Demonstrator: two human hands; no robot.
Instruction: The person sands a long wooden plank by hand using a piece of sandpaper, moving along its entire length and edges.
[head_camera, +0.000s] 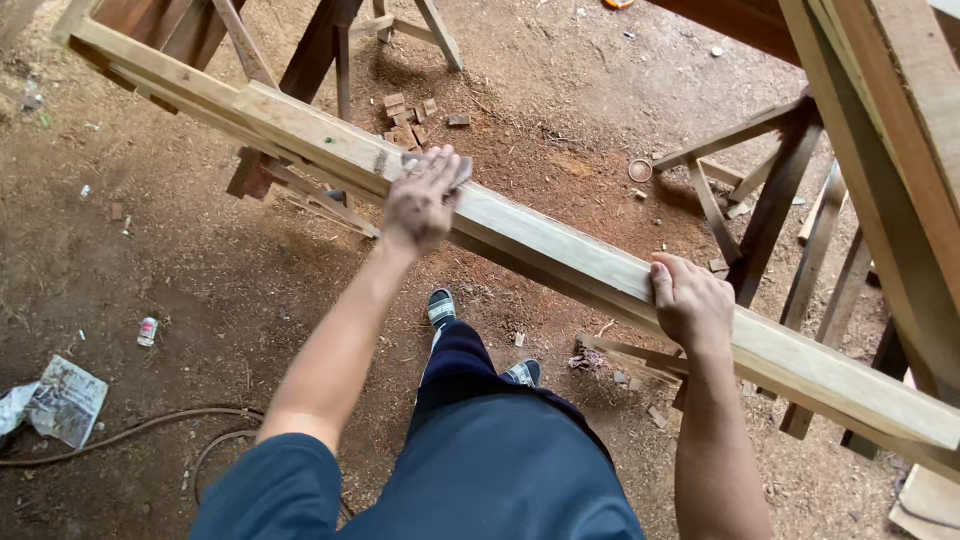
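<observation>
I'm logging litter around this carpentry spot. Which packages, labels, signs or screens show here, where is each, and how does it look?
Small can: on the dirt floor at left, cylindrical, white with a red band.
Crumpled printed paper: on the floor at lower left, flat, grey-white.
No signs or screens show.

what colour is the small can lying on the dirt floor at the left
The small metal can looks red and white, lying on the brown dirt floor; the head view shows it.

I see a long pale wooden beam (560, 250) running across dark timber trestles (770, 200); my left hand (420, 205) lies flat on it; my right hand (690, 300) grips its near edge, well apart; small wood offcuts (410, 120) lie beyond.
</observation>
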